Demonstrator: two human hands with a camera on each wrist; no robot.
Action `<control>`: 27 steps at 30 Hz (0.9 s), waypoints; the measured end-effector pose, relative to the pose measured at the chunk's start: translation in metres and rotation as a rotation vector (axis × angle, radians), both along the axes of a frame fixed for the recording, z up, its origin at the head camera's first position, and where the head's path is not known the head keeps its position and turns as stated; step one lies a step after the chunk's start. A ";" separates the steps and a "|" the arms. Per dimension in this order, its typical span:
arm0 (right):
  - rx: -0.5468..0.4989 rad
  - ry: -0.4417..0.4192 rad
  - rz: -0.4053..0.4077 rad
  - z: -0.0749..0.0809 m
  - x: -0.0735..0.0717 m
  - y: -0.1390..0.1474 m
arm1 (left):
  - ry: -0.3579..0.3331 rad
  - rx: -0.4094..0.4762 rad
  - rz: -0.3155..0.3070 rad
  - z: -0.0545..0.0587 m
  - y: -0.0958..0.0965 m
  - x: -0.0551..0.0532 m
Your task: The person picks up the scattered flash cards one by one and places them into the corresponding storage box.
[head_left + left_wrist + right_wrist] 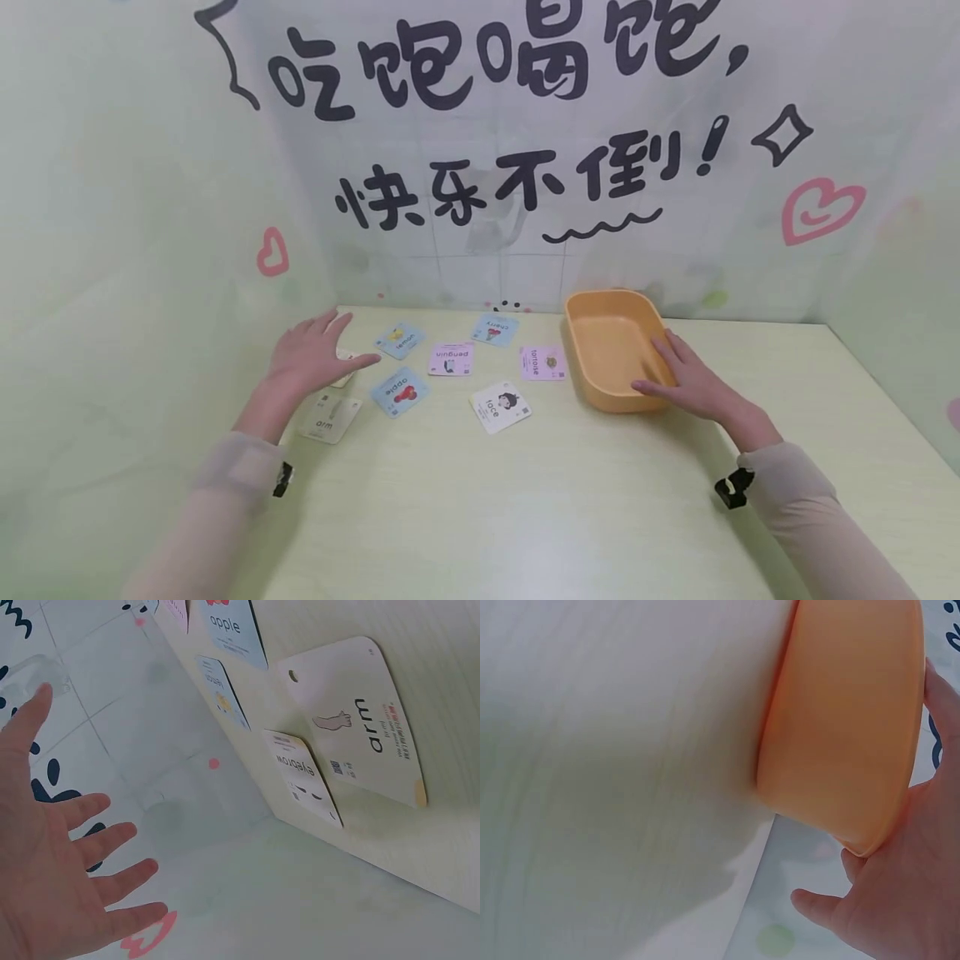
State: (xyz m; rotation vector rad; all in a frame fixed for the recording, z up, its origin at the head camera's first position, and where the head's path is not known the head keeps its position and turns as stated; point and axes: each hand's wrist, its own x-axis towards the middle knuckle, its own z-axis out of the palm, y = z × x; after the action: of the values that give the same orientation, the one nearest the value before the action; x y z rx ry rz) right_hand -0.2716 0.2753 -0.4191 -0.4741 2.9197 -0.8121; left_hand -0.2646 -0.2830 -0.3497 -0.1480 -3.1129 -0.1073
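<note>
My left hand (303, 354), fingers spread and holding nothing, hovers over the left end of the table. Beneath and beside it lie the arm card (330, 418) and the eyebrow card (300, 776), which the hand partly hides in the head view. Nearby are the lemon card (400, 340) and the apple card (401, 392). On the right, my right hand (697, 383) holds the right rim of an orange plastic tray (611, 350). Its thumb reaches over the rim; some fingertips show outside the wall in the right wrist view. No cards show inside the tray.
Between left hand and tray lie the penguin card (452, 359), cherry card (495, 329), tortoise card (542, 363) and face card (500, 407). Printed fabric (495, 267) hangs behind the pale table (480, 508) and along both sides.
</note>
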 end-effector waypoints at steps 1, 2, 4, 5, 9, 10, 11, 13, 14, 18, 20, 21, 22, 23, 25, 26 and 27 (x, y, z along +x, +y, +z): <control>0.001 0.001 -0.001 -0.001 0.000 0.000 | -0.027 0.012 -0.001 -0.001 -0.003 0.002; 0.002 0.002 -0.002 -0.001 0.000 0.001 | -0.057 0.022 -0.006 -0.002 -0.005 0.003; 0.000 0.004 -0.003 -0.002 0.001 0.002 | -0.123 0.049 -0.018 -0.005 -0.010 0.006; -0.001 0.002 -0.004 -0.002 0.001 0.002 | -0.154 0.062 -0.026 -0.006 -0.012 0.007; -0.005 -0.004 -0.006 -0.003 0.001 0.002 | -0.261 0.089 -0.045 -0.014 -0.023 0.009; -0.006 -0.005 -0.007 -0.004 0.001 0.002 | -0.280 0.101 -0.044 -0.016 -0.025 0.009; -0.005 -0.006 -0.008 -0.004 0.001 0.002 | -0.296 0.110 -0.045 -0.017 -0.028 0.010; -0.003 -0.005 -0.011 -0.005 0.000 0.002 | -0.328 0.132 -0.046 -0.019 -0.032 0.013; 0.000 -0.005 -0.012 -0.005 0.000 0.002 | -0.344 0.146 -0.050 -0.020 -0.034 0.015; 0.008 -0.011 -0.022 -0.005 0.000 0.001 | -0.396 0.186 -0.088 -0.027 -0.042 0.020; 0.010 -0.018 -0.025 -0.005 0.000 0.000 | -0.399 0.195 -0.108 -0.031 -0.046 0.021; 0.010 -0.019 -0.027 -0.005 0.000 0.000 | -0.396 0.199 -0.110 -0.034 -0.048 0.022; 0.010 -0.023 -0.028 -0.004 0.000 0.000 | -0.388 0.202 -0.116 -0.036 -0.050 0.022; 0.011 -0.024 -0.029 -0.004 0.000 -0.001 | -0.379 0.205 -0.123 -0.039 -0.052 0.022; 0.010 -0.021 -0.027 -0.003 0.001 -0.001 | -0.363 0.203 -0.132 -0.043 -0.056 0.023; 0.010 -0.019 -0.027 -0.003 0.001 -0.001 | -0.361 0.203 -0.132 -0.045 -0.057 0.024; 0.011 -0.018 -0.026 -0.003 0.001 -0.001 | -0.361 0.200 -0.137 -0.046 -0.059 0.024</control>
State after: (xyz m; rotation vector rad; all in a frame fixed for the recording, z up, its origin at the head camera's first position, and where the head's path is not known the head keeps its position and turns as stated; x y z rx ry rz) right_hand -0.2704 0.2746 -0.4223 -0.4258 2.9180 -0.7994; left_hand -0.2406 -0.3418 -0.3959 -0.3763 -3.4159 -0.5001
